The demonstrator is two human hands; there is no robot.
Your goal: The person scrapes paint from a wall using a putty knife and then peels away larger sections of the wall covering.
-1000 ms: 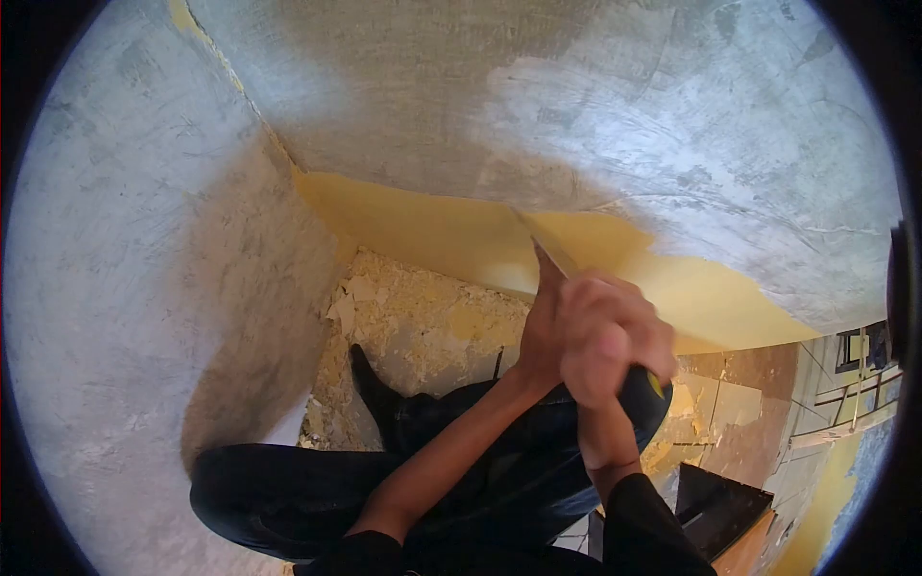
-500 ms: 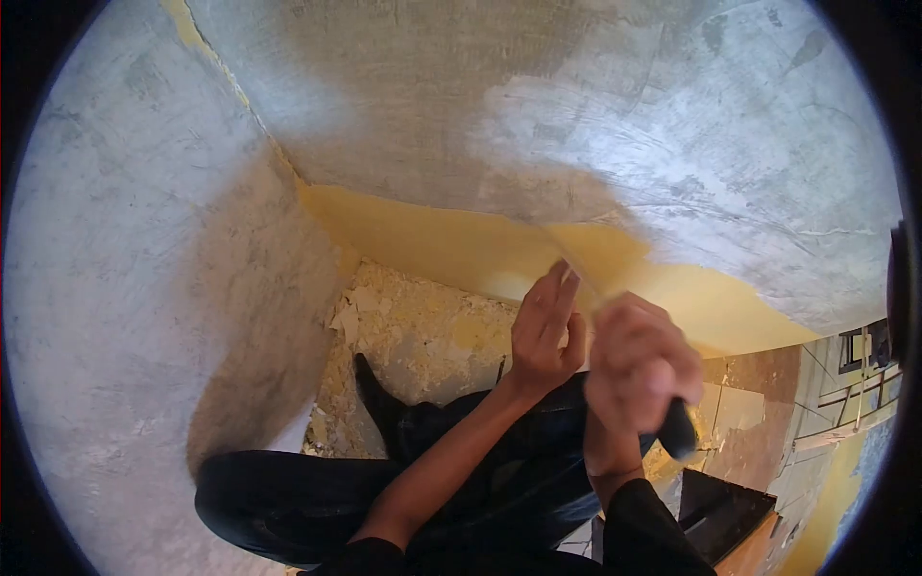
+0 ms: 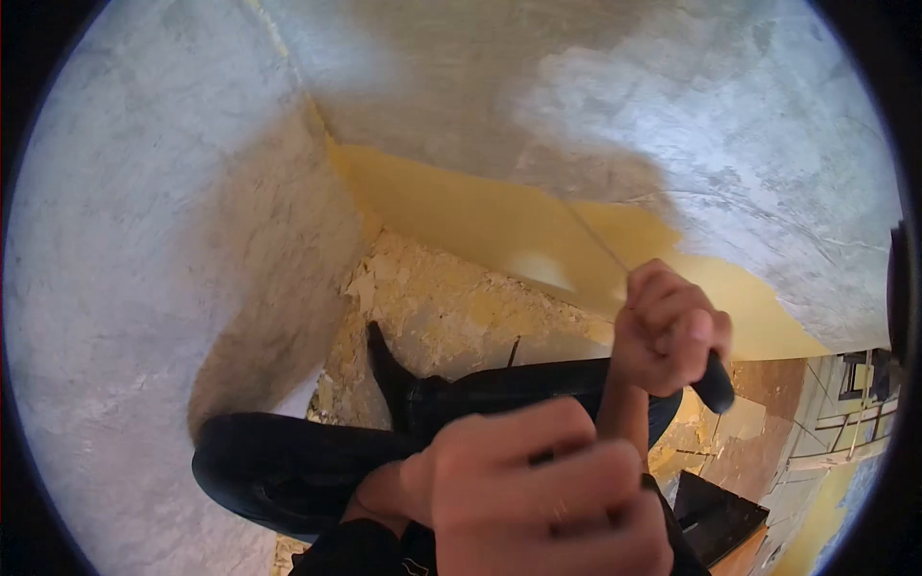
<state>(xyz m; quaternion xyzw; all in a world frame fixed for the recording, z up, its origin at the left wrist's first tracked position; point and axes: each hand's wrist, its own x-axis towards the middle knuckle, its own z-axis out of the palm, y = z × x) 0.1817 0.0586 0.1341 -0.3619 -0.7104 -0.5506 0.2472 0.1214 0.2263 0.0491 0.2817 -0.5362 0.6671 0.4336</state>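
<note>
My right hand (image 3: 669, 331) is wrapped round the black handle (image 3: 714, 384) of a scraper. Its thin metal blade (image 3: 602, 237), seen nearly edge-on, slants up and left to the wall, near the border between the yellow band and the grey surface. Close to the camera, my left hand (image 3: 538, 490) is large and blurred, its fingers curled in and its palm hidden. Nothing shows in those fingers, and they are apart from the scraper. The yellow paint band (image 3: 451, 197) runs along the foot of the grey wall (image 3: 432, 86).
Another grey wall (image 3: 125, 240) meets this one in a corner at left. Yellowish flakes and debris (image 3: 432, 283) cover the floor by my dark boot (image 3: 389, 370) and bent legs. A dark flat panel (image 3: 725, 518) lies at lower right, with a frame-like structure (image 3: 855, 403) beyond.
My left hand has left the blade and come back towards the camera, its fingers now curled. My right hand still grips the scraper. The view has shifted slightly.
</note>
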